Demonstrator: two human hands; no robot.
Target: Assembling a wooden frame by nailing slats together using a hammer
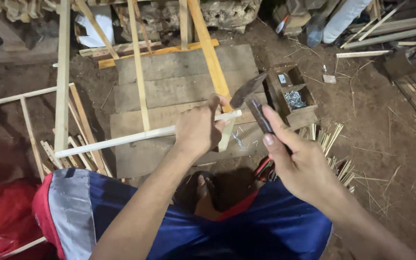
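My left hand (199,126) grips a long pale wooden strip (121,139) near its right end, where a short cross piece (227,135) meets it over a board. My right hand (298,161) holds a hammer (251,96) by its dark handle, the metal head raised just above and right of the strip's end. Loose nails (237,139) lie on the board below the joint.
Grey planks (179,86) form a work surface on the dirt floor. A small wooden box of nails (292,96) stands to the right. Thin sticks (333,144) lie scattered at right, a light wooden frame (30,125) at left, and lumber is piled behind.
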